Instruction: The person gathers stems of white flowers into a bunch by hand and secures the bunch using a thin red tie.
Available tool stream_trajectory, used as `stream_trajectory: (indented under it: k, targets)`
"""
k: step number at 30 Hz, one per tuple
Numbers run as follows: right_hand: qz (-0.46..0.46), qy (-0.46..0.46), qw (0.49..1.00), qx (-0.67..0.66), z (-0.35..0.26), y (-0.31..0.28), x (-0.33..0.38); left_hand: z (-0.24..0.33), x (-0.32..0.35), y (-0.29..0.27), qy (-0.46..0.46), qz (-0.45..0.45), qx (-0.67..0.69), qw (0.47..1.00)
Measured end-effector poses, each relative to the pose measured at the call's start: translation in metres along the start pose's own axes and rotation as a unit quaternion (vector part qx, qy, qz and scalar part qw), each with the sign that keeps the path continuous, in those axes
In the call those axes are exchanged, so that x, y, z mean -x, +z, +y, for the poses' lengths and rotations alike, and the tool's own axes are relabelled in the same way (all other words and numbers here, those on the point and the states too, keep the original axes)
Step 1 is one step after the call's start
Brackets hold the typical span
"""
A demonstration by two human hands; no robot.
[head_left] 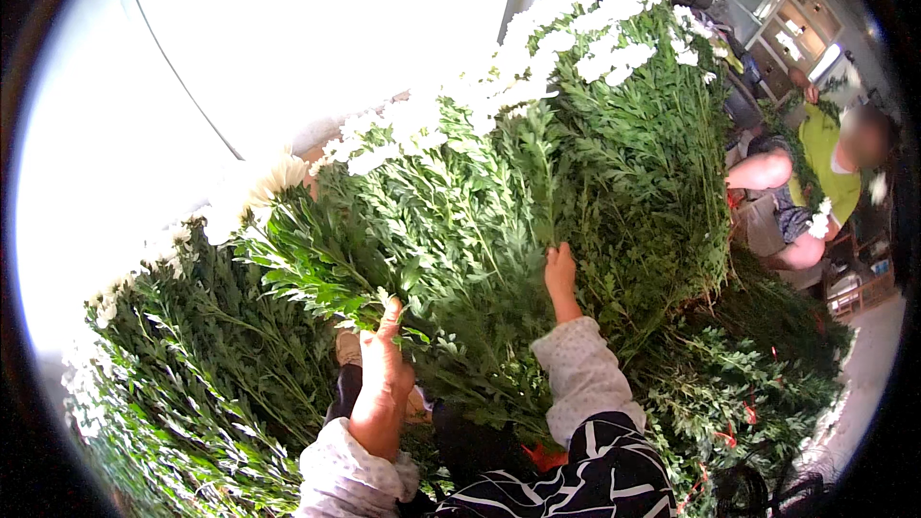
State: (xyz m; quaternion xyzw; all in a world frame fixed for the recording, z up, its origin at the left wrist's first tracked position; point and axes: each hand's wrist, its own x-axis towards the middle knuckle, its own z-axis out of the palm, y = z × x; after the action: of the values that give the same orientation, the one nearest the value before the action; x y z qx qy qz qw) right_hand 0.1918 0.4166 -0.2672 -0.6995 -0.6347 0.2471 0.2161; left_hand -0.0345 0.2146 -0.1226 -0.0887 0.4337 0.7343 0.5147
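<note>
A big heap of long-stemmed white flowers point(537, 48) with dense green leaves point(499, 221) fills the middle of the view. My left hand point(386, 355) reaches into the leafy stems at the lower centre, fingers closed around a few stems. My right hand point(559, 273) is pushed into the foliage further right; its fingers are buried among the leaves. Both forearms wear pale dotted sleeves point(585, 374).
Another pile of the same flowers point(192, 393) lies at the lower left. Loose greenery point(758, 384) covers the floor at the right. A seated person in a yellow-green top point(825, 163) handles stems at the far right, near a wooden cabinet point(791, 29).
</note>
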Motion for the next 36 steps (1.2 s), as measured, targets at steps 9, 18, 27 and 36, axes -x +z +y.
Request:
stream_trajectory:
  k: [9, 18, 27, 36]
  targets:
    - [0.004, 0.023, 0.991, 0.132, 0.004, 0.034, -0.030, -0.004, 0.002, 0.019, 0.043, 0.062, -0.095, 0.993]
    - [0.092, -0.275, 0.956, -0.039, -0.064, -0.088, 0.061, -0.025, -0.015, 0.006, 0.020, 0.043, -0.100, 0.994]
    - [-0.054, -0.327, 0.933, -0.143, -0.112, -0.100, 0.195, -0.084, -0.074, -0.014, 0.078, -0.034, -0.018, 0.996]
    - [-0.072, -0.368, 0.916, -0.143, -0.136, -0.048, 0.219, -0.116, -0.116, -0.042, 0.156, -0.210, 0.011, 0.965]
